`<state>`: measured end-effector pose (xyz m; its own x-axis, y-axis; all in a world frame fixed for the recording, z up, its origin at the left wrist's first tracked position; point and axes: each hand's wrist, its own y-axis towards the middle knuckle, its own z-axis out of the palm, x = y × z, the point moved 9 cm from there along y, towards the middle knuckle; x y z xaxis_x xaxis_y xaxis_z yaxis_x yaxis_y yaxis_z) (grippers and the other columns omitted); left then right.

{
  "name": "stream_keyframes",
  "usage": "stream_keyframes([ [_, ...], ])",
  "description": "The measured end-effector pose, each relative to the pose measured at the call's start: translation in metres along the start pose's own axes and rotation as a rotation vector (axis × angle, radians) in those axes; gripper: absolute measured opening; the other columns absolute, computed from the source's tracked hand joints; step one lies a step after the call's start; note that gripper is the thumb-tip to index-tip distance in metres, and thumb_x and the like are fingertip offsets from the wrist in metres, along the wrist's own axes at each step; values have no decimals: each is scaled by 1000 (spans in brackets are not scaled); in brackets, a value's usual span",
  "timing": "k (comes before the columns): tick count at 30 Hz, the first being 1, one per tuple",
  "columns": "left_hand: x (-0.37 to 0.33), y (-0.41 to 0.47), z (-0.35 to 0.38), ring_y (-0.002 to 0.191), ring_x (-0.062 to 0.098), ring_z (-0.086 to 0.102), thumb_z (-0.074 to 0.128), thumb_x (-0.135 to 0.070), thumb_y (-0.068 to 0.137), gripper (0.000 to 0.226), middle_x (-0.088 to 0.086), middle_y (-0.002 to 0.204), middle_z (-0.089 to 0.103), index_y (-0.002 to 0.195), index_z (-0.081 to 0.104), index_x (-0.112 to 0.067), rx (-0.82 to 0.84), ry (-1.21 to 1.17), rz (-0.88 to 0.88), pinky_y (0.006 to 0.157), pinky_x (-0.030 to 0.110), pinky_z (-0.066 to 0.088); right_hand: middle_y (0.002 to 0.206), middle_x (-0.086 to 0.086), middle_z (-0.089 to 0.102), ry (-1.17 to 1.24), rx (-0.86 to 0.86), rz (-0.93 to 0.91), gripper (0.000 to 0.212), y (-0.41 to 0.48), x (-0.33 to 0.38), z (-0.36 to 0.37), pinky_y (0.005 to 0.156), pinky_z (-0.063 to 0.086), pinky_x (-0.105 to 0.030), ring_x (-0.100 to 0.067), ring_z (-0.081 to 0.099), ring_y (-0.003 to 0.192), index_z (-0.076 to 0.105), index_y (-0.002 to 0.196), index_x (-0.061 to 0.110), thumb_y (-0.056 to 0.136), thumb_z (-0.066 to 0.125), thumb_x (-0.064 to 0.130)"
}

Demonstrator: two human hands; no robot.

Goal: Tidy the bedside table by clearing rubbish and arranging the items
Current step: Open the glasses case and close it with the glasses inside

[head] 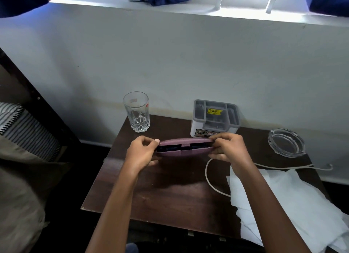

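Both hands (186,150) grip a purple case (184,147), slightly open.

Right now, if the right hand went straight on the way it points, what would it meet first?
The right hand grips the purple case; past it, probably the grey organiser comes first, though depth is unclear.

we see a dark wood-grain table (170,192) with a dull sheen, a matt mauve plastic case (186,152), a clear cut-glass tumbler (137,111), a glossy glass ashtray (286,145), a matt grey plastic organiser (215,118), and thin, creased white paper (302,205).
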<state>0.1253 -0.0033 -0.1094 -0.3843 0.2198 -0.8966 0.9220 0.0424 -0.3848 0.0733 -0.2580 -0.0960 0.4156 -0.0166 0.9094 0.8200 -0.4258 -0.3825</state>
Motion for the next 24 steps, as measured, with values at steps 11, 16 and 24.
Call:
stream_keyframes([
  [11,-33,-8,-5,73,20,63,61,-24,85,12,2,79,67,73,60,-26,-111,51,255,77,38,56,81,-16,61,119,-2,-44,6,-7,10,-3,51,58,-28,-26,64,66,61,88,3,90,56,6],
  [16,-40,-16,4,67,17,63,57,-18,90,15,4,79,65,75,61,-23,-34,-99,262,70,33,54,88,-17,63,131,-27,-35,10,-10,10,-11,49,58,-26,-25,64,68,60,83,9,91,55,6],
  [24,-40,-24,15,59,7,64,64,-11,86,10,1,75,65,79,60,-16,37,-303,204,58,19,55,86,-15,63,176,-11,-53,4,-11,14,-23,58,59,-27,-23,64,71,61,84,3,87,60,1],
])
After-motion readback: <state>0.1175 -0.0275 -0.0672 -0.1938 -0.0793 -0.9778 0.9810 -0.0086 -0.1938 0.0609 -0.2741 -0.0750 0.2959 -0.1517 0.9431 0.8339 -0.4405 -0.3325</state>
